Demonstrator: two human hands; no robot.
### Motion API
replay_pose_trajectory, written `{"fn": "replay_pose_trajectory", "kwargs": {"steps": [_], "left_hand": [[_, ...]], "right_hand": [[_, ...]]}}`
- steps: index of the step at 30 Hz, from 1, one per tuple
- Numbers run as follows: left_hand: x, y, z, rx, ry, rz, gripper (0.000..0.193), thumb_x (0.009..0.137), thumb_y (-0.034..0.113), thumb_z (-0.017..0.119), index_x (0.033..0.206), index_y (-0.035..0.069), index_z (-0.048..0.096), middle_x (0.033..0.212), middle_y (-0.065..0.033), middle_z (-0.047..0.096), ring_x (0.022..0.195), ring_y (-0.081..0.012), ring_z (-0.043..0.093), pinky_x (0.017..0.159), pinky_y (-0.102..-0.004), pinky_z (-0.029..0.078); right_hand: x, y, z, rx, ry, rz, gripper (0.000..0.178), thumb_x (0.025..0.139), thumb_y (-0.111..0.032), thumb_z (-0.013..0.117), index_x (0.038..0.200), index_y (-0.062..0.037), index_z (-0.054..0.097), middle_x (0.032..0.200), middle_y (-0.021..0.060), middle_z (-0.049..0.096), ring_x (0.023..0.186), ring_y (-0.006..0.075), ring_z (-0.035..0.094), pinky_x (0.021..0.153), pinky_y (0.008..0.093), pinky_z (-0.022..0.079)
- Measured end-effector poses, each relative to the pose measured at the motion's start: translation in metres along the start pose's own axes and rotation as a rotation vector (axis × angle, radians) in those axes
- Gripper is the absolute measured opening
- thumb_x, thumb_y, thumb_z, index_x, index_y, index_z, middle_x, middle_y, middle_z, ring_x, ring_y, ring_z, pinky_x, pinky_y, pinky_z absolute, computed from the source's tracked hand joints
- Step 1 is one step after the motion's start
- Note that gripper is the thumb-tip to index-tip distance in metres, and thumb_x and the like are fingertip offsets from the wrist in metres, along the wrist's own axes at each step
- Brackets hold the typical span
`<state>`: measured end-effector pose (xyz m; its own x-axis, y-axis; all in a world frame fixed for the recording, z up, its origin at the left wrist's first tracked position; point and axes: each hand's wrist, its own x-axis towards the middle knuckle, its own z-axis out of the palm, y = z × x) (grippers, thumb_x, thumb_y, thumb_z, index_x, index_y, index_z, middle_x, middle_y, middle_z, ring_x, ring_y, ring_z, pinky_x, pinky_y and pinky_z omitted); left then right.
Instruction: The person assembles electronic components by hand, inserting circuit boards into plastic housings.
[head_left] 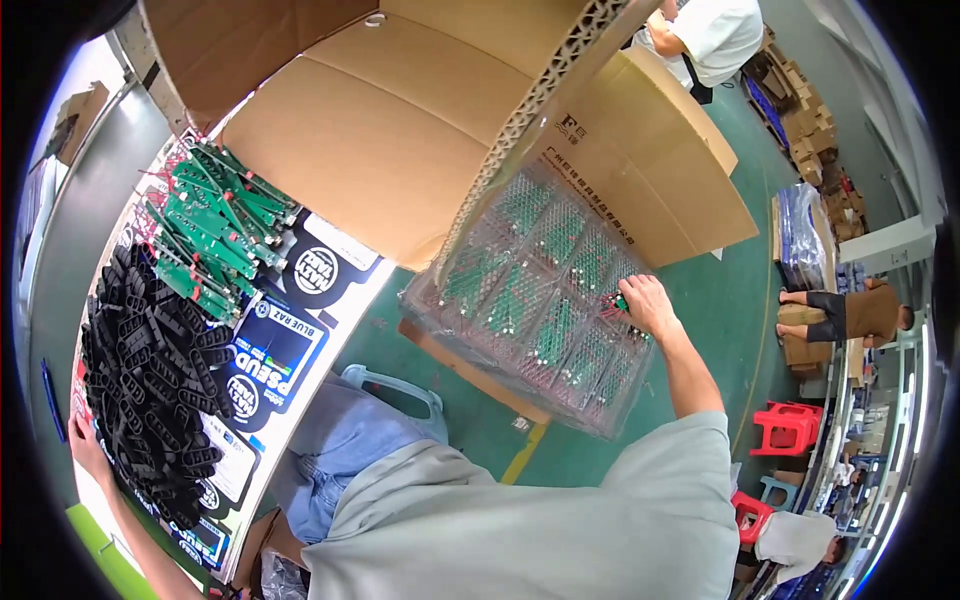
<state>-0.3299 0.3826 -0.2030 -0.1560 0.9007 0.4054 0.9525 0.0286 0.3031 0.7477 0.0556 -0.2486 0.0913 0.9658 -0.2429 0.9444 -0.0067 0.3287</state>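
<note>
To my right, my right hand (648, 305) is closed on a few small green circuit boards (622, 302) with red wires, at the edge of a stack of clear plastic trays (540, 310). The trays' compartments hold more green boards and wires, seen through the plastic. On the table at the left, my left hand (90, 450) lies beside a heap of black plastic parts (150, 380), fingers loosely stretched and partly hidden. No object shows in it. Beyond the black parts lies a pile of green circuit boards (215, 220) with red wires.
A large open cardboard box (370, 120) stands beyond the table, its raised flap (640, 170) behind the trays. Printed sheets (275, 345) cover the table. A pale blue stool (400, 395) is beside my legs. Red stools (787, 428) and several people are farther right.
</note>
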Motion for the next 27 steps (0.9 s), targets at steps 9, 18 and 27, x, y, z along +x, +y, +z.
{"fn": "replay_pose_trajectory", "kwargs": {"steps": [9,18,27], "left_hand": [[-0.019,0.032,-0.009,-0.015,0.124,-0.025,0.028,0.100,0.021,0.055,0.110,-0.003,0.065,0.099,-0.0171,0.070,0.090,-0.0258,0.067,0.081,-0.0338,0.050],[-0.035,0.110,-0.028,-0.184,0.203,-0.058,0.021,0.096,0.015,0.058,0.101,-0.003,0.068,0.091,-0.0167,0.070,0.082,-0.0252,0.068,0.076,-0.0340,0.051],[-0.042,0.121,-0.037,-0.209,0.211,-0.119,0.020,0.095,0.015,0.059,0.098,-0.002,0.069,0.085,-0.0154,0.070,0.076,-0.0243,0.068,0.071,-0.0339,0.051]], "right_hand": [[0.014,-0.065,-0.072,0.260,0.021,-0.048,0.040,0.075,-0.036,0.077,0.083,-0.0037,0.055,0.080,0.0179,0.059,0.082,0.0393,0.060,0.075,0.0477,0.048],[0.026,-0.185,-0.233,0.412,-0.015,-0.308,0.038,0.069,-0.031,0.075,0.084,-0.0020,0.055,0.079,0.0188,0.064,0.077,0.0394,0.065,0.068,0.0489,0.052],[0.114,-0.344,-0.431,0.752,0.329,-0.517,0.036,0.076,-0.027,0.065,0.095,0.0011,0.052,0.071,0.0255,0.064,0.071,0.0456,0.065,0.066,0.0540,0.049]]}}
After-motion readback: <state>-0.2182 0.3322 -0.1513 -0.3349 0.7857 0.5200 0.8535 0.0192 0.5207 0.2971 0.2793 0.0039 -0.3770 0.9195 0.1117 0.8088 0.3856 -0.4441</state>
